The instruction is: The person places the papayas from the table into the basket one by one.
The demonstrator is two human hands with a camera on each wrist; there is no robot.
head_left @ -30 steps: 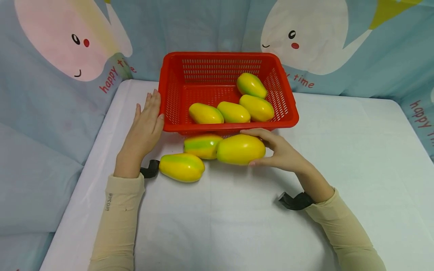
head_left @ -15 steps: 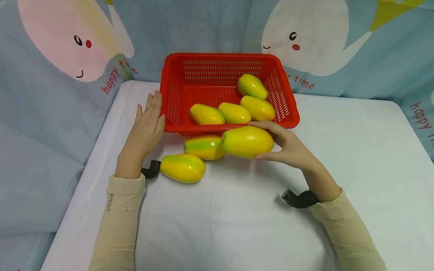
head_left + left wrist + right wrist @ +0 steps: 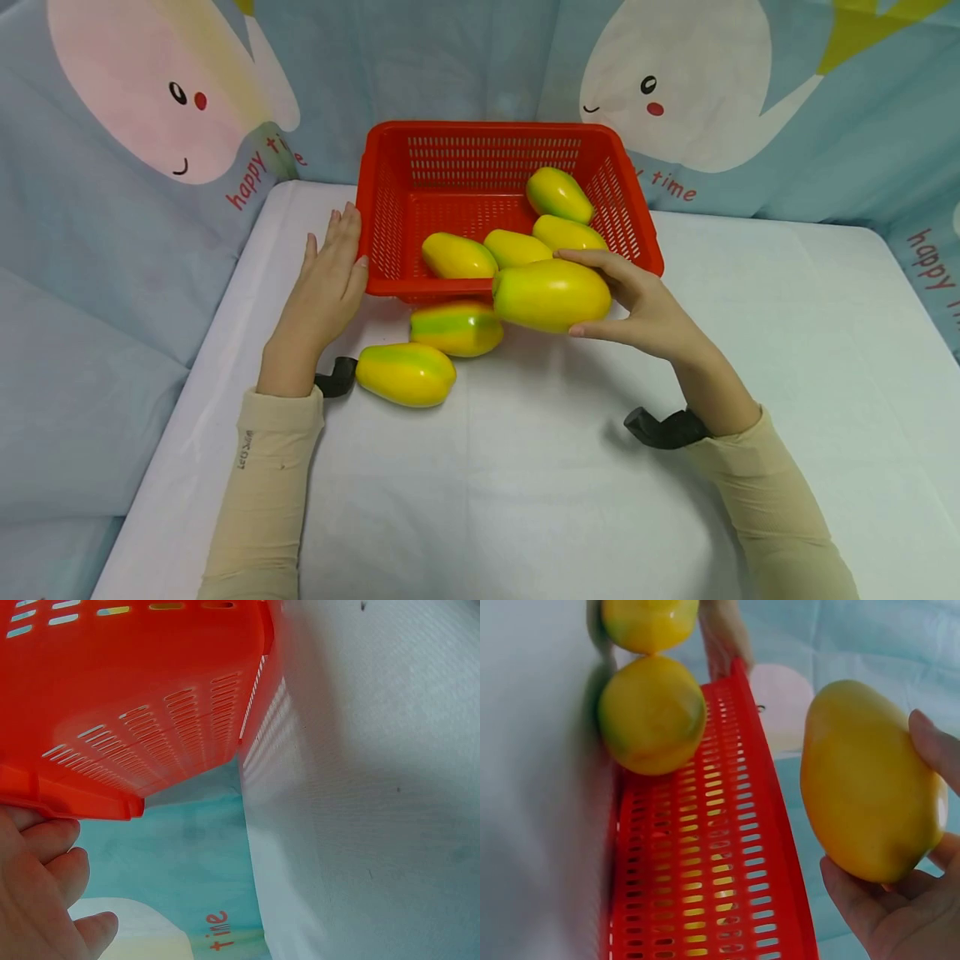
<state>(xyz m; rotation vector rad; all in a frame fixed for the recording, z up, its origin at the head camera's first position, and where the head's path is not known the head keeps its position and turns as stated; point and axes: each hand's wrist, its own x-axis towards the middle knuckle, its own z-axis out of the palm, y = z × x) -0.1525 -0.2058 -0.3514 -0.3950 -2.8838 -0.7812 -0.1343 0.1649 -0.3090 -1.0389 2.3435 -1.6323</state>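
My right hand [image 3: 645, 310] grips a yellow-green papaya [image 3: 552, 296] by its right end, holding it up at the front rim of a red plastic basket [image 3: 420, 288]. In the right wrist view the held papaya [image 3: 870, 780] is off the table, with thumb and fingers on either side of it. My left hand [image 3: 321, 287] lies against the basket's left side, its fingers fairly straight along the rim. The left wrist view shows that hand's fingers [image 3: 64, 862] touching the rim from outside. Several papayas lie inside the basket, one of them [image 3: 558, 196] at the back right.
Two more papayas lie on the white table in front of the basket, one [image 3: 456, 329] near its front wall and one [image 3: 406, 374] closer to me. A blue curtain [image 3: 465, 58] with whale prints hangs behind the table. Black straps [image 3: 666, 427] sit at the wrists.
My right hand has lifted the papaya up from the table, shifting it slightly right and toward the basket's front rim. The left hand stays at the basket's side.
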